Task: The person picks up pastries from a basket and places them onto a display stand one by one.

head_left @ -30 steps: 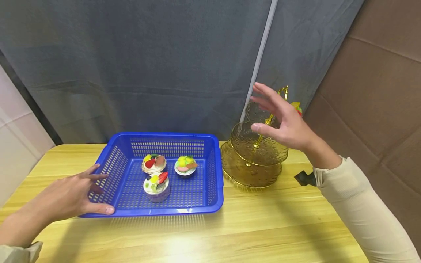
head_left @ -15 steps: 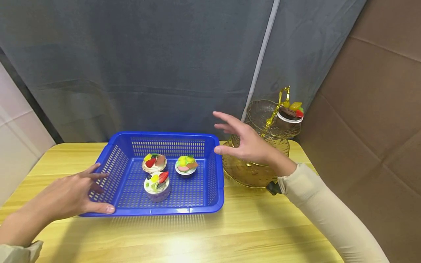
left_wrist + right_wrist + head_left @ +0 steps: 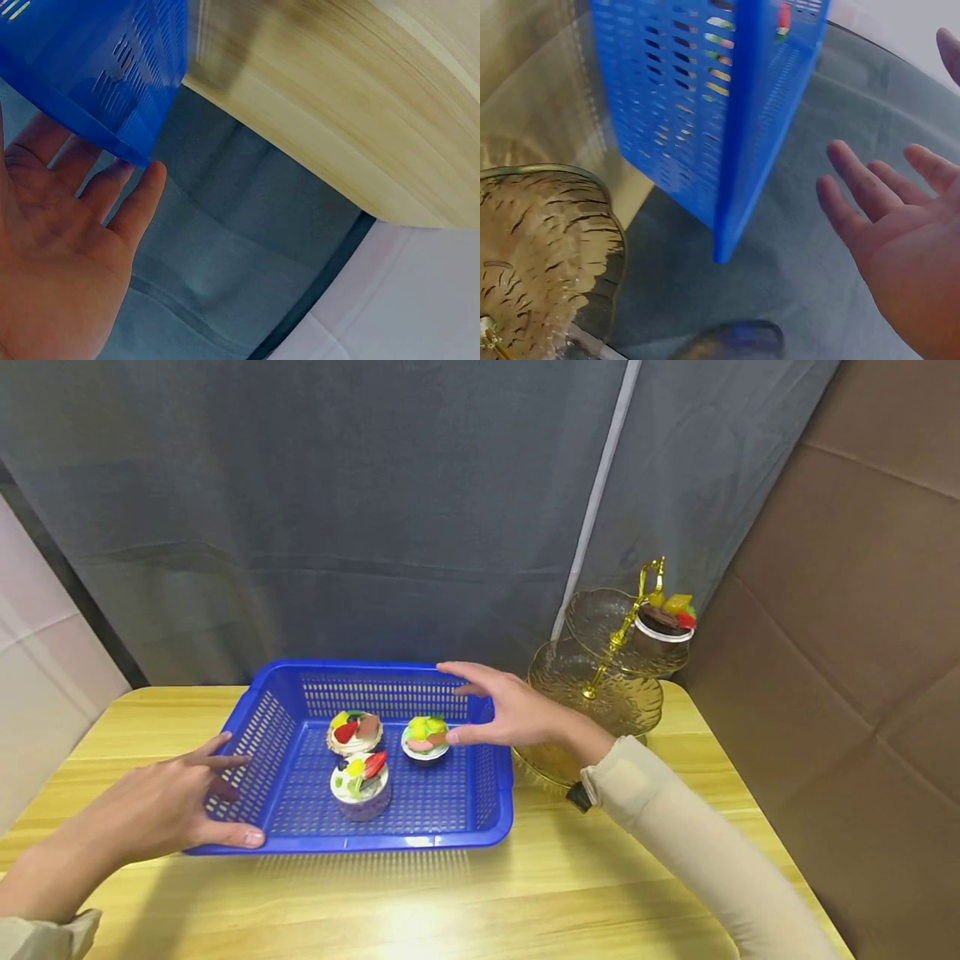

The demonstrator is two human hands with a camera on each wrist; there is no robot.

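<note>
A blue plastic basket holds three fruit-topped cupcakes: one with yellow fruit at the right, one with a strawberry and a brown piece at the back left, and a white-topped one in a pale cup in front. My left hand rests on the basket's left rim, fingers extended across it and thumb along the front corner. Over the basket's right side hovers my right hand, fingers spread and holding nothing; its thumb tip overlaps the edge of the yellow-fruit cupcake in the head view.
A three-tier glass stand with a gold handle stands right of the basket, partly behind my right forearm. On its top tier sits a chocolate cupcake. The wooden table meets a grey curtain behind.
My right hand has moved left and down from in front of the tiered stand to over the basket. The left hand and the cupcakes have stayed in place.
</note>
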